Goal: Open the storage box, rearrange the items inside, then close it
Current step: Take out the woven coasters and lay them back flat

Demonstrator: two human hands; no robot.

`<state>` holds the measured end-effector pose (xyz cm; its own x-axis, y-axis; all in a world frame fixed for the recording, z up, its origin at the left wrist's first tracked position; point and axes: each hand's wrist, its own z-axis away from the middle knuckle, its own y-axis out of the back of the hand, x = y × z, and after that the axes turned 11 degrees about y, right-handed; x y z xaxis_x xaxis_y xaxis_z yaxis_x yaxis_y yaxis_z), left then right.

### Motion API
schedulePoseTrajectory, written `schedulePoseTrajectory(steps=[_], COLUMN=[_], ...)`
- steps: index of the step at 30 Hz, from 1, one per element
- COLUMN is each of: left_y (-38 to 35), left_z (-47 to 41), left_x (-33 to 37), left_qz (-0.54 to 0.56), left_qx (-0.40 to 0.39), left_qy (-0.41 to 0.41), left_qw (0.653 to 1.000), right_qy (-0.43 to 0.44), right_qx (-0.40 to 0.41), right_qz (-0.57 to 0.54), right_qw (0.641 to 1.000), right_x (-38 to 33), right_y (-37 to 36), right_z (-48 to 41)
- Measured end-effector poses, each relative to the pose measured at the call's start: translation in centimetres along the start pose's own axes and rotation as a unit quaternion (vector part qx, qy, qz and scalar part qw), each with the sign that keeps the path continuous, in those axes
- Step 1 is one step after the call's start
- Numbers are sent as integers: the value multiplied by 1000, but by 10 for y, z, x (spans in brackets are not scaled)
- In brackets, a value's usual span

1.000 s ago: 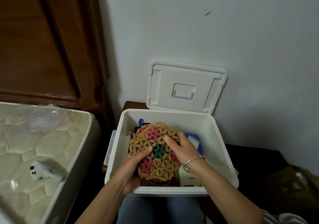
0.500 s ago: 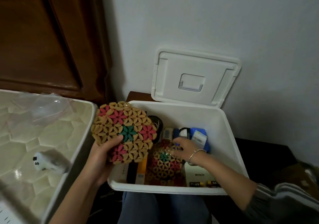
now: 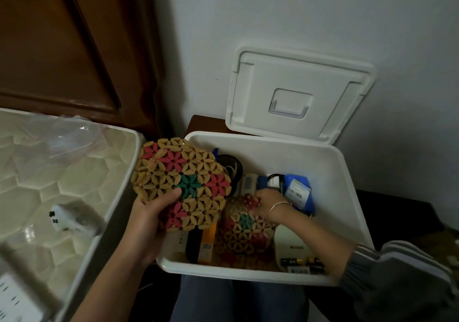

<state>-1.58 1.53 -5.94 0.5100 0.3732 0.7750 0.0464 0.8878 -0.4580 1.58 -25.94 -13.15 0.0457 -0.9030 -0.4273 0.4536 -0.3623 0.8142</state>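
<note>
Lid's up: the white square plastic lid [image 3: 298,93] leans on the wall behind the white plastic storage box [image 3: 347,197], which sits open by the knees. The left hand [image 3: 149,220] clamps the lower edge of a round woven mat of tan, red and green flower shapes [image 3: 181,180], held over the box's left rim. The right hand [image 3: 268,207] is well apart, down inside the box, fingers curled on the top of a second flower-patterned mat [image 3: 246,232]. That one looks wedged beside an orange carton [image 3: 207,242]. A hard tug could drag the blue packet [image 3: 298,192] along, and the raised mat, gripped by one edge, might slip.
</note>
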Motion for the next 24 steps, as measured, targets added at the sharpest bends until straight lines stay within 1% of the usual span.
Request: schedulePoseTrajectory(steps=[1,3,5,7,9,11,15,17,19,21,22,24], left_y=[0,3,5,7,10,11,12,13,14,13,13,11], left_z=[0,-1,-2,-4,-5,-6,-7,-6,-6,-6,-6,-6], left_x=[-1,-2,-4,-4,-4,-5,-6,-6,-6,-6,-6,-5], left_qz=[3,9,11,13,13,9,9,11,10,12,13,19], left_qx=[3,6,8,12,12,6,-3,-7,-8,-6,-4,-1], left_qy=[2,3,3,6,7,3,10,11,11,10,11,13], left_qw=[1000,1000,1000,1000,1000,1000,1000,1000,1000,1000,1000,1000], right_qy=[5,15,49,84,106,122,145,136,111,96,100,128], right_qx=[2,30,62,66,19,-57,-212,-248,-224,-173,-160,-169], right_qz=[-67,-143,-173,-170,-136,-117,-132,-155,-190,-177,-165,-130], right_qw=[998,989,982,980,985,984,958,946,949,964,968,969], right_x=[2,6,12,14,12,9,4,5,6,10,10,7], right_y=[7,23,32,35,29,16,-1,0,4,9,9,8], right_z=[5,19,35,51,64,72,80,80,77,72,68,57])
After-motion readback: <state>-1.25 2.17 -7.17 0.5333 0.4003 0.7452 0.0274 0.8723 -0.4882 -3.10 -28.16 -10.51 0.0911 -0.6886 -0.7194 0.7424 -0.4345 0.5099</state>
